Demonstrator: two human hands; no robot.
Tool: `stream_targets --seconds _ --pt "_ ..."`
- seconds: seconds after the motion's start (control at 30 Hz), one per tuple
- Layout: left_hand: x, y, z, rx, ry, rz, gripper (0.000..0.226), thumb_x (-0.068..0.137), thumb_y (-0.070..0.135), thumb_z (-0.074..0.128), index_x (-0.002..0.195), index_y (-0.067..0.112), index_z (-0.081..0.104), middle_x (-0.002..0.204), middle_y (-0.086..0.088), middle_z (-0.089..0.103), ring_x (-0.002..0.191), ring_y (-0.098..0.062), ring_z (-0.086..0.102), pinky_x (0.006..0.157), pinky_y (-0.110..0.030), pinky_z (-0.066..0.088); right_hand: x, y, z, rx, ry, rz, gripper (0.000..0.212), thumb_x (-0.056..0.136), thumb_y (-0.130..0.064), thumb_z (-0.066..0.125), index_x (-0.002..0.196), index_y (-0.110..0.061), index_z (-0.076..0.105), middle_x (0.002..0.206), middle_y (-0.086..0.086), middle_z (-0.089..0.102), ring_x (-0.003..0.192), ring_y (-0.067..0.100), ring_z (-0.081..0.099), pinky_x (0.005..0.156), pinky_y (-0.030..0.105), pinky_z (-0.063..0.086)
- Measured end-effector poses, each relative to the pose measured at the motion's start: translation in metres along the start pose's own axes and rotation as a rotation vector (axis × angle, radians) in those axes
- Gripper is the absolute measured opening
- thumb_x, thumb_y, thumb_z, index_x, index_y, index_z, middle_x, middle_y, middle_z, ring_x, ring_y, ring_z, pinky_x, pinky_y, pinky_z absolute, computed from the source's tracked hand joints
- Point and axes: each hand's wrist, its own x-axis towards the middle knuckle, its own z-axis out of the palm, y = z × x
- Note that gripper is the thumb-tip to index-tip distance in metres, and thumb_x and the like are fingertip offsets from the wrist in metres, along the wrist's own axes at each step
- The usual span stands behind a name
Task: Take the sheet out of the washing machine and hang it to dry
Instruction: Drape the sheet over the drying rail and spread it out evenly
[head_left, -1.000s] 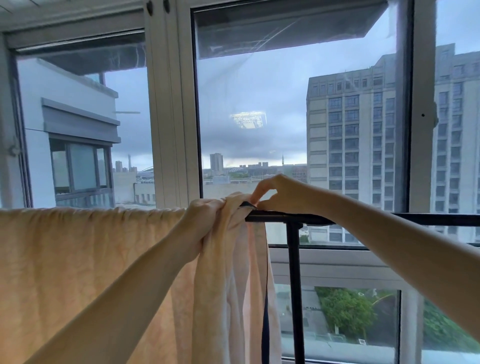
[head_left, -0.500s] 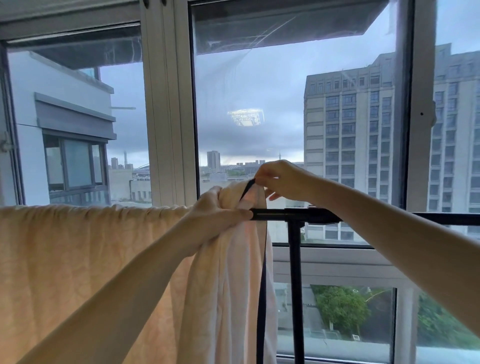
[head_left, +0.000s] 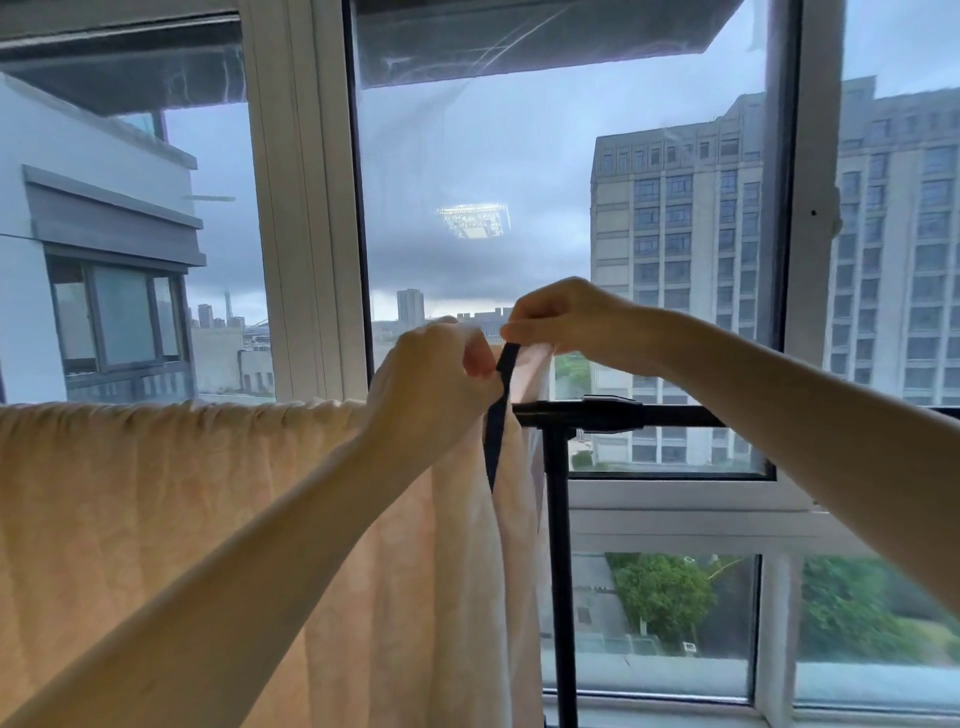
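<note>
The left hand (head_left: 431, 384) grips the bunched sheet (head_left: 156, 519) at the drying rail (head_left: 613, 413), likely against sliding; the right hand (head_left: 561, 322) pinches its dark strap (head_left: 496, 431), probably to spread the corner.

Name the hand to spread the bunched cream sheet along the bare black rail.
Right hand, probably: pinching the cream sheet corner above the bare black rail; left hand grips the bunch.
</note>
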Motion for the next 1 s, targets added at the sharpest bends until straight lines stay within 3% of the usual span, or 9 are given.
stream_targets --seconds 0.07,0.13,0.27,0.37,0.43,0.5,0.67,0.8,1.0 --pt "-0.001 0.008 0.002 -0.071 -0.049 -0.027 0.015 0.078 0.034 0.076 0.073 0.025 0.065 0.074 0.013 0.062 0.065 -0.004 0.058 0.069 -0.029 0.054 -0.003 0.000 -0.006 0.027 0.006 -0.011 0.017 0.089 -0.024 0.066 0.082 -0.009 0.071 0.081 0.005 0.058 0.080 0.016 0.048 0.078 0.033 0.034" --pt "-0.001 0.016 0.003 -0.132 -0.082 -0.056 0.020 0.076 0.038 0.076 0.075 0.021 0.066 0.071 0.010 0.065 0.065 -0.006 0.061 0.068 -0.027 0.053 -0.004 -0.001 -0.010 0.046 0.008 -0.033 0.027 0.089 -0.026 0.066 0.090 0.000 0.068 0.083 0.008 0.053 0.081 0.017 0.043 0.075 0.031 0.032" --pt "-0.005 0.028 0.009 0.003 -0.186 -0.099 0.012 0.080 0.022 0.069 0.072 0.014 0.065 0.068 0.000 0.066 0.068 -0.017 0.064 0.070 -0.038 0.057 -0.014 -0.001 -0.024 0.011 0.011 -0.070 0.023 0.090 -0.021 0.065 0.093 0.002 0.069 0.082 0.005 0.057 0.071 0.006 0.049 0.063 0.015 0.037" --pt "-0.011 0.035 0.011 0.047 -0.186 -0.144 0.018 0.083 0.023 0.071 0.069 0.024 0.059 0.067 0.007 0.062 0.062 -0.008 0.060 0.059 -0.021 0.050 -0.025 0.007 -0.043 -0.064 -0.013 -0.058 0.013 0.090 -0.015 0.064 0.090 -0.005 0.071 0.083 0.005 0.059 0.077 0.008 0.050 0.071 0.020 0.037" --pt "-0.013 0.042 0.010 0.067 -0.116 -0.146 0.015 0.081 0.024 0.075 0.080 0.025 0.060 0.080 0.010 0.062 0.066 -0.004 0.056 0.060 -0.013 0.042 -0.033 0.014 -0.055 -0.148 -0.072 -0.035 0.011 0.087 -0.011 0.061 0.088 -0.007 0.071 0.081 0.004 0.058 0.082 0.013 0.048 0.075 0.028 0.035" --pt "-0.014 0.050 0.009 0.117 -0.034 -0.143 0.020 0.079 0.023 0.077 0.092 0.023 0.062 0.088 0.009 0.058 0.070 -0.003 0.053 0.060 -0.010 0.034 -0.039 0.019 -0.064 -0.291 -0.146 -0.016 0.016 0.083 -0.005 0.055 0.084 -0.013 0.069 0.077 0.000 0.056 0.078 0.013 0.048 0.069 0.026 0.036" --pt "-0.015 0.075 0.018 0.059 -0.053 -0.269 0.007 0.090 0.021 0.067 0.087 0.021 0.061 0.078 0.009 0.062 0.068 0.001 0.057 0.051 -0.006 0.041 -0.049 0.038 -0.083 -0.671 -0.141 -0.050 0.032 0.084 -0.005 0.053 0.068 -0.031 0.057 0.069 -0.007 0.054 0.064 0.010 0.047 0.056 0.024 0.037" --pt "-0.016 0.099 0.029 -0.167 -0.087 -0.390 0.010 0.093 0.026 0.062 0.085 0.022 0.062 0.081 0.008 0.062 0.077 -0.006 0.057 0.060 -0.014 0.040 -0.056 0.054 -0.104 -0.725 -0.087 -0.055 0.006 0.081 -0.014 0.066 0.078 -0.018 0.069 0.066 -0.003 0.057 0.065 0.013 0.047 0.058 0.028 0.038" --pt "-0.017 0.131 0.048 -0.223 -0.138 -0.355 0.020 0.090 0.031 0.066 0.084 0.012 0.069 0.079 0.001 0.066 0.075 -0.013 0.061 0.065 -0.024 0.046 -0.077 0.073 -0.130 -0.621 -0.127 0.031 0.023 0.081 -0.027 0.074 0.060 -0.030 0.064 0.049 -0.016 0.055 0.054 0.007 0.046 0.054 0.021 0.037"
